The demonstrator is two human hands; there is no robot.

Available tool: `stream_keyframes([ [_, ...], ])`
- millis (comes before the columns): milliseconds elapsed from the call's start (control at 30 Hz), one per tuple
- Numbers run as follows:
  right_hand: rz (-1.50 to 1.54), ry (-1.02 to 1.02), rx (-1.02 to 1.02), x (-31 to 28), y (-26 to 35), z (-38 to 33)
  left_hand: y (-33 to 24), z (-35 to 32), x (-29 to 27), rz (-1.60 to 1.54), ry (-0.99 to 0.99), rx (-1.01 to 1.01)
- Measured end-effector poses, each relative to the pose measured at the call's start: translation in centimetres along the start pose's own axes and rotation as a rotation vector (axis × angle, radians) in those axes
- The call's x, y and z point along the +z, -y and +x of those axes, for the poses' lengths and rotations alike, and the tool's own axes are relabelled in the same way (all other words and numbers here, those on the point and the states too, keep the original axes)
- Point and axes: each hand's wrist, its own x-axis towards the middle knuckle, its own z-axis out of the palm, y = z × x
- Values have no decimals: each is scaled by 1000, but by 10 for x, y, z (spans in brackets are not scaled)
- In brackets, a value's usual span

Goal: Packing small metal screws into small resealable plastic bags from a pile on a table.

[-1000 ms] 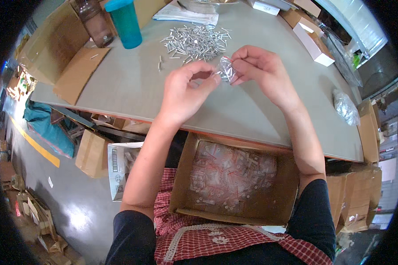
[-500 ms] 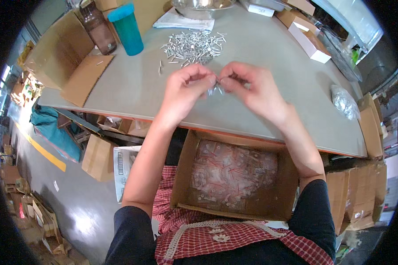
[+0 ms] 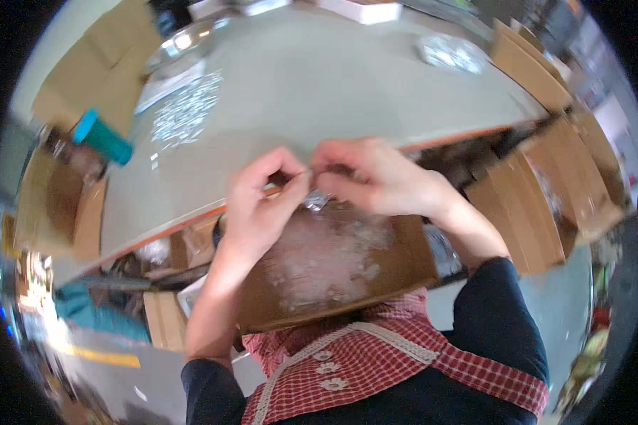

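Note:
My left hand (image 3: 266, 202) and my right hand (image 3: 376, 177) meet fingertip to fingertip over the near edge of the grey table (image 3: 347, 85). Together they pinch a small clear plastic bag (image 3: 316, 200) with shiny bits inside. Right below my hands an open cardboard box (image 3: 418, 265) rests on my lap, holding several filled clear bags (image 3: 329, 258). A pile of small silvery metal parts (image 3: 184, 110) lies on the table to the far left, apart from both hands.
A teal cup (image 3: 103, 138) stands by a cardboard box (image 3: 57, 205) at the table's left end. A metal bowl (image 3: 181, 42) is behind the pile. Another clear bag (image 3: 450, 53) lies far right. More cardboard boxes (image 3: 539, 212) stand on the right.
The view has swung and blurred. My hands have drawn back from the middle of the table to its near edge, above the lap box, still holding the small bag.

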Motion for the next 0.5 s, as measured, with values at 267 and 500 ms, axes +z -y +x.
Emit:
stream_keyframes([
  [267,543,-248,445,-33,-8,-119,1,14,70,-98,354,-340],
  [500,344,-1462,293,-90,-42,-230,78,-30,105,925,751,-128],
])
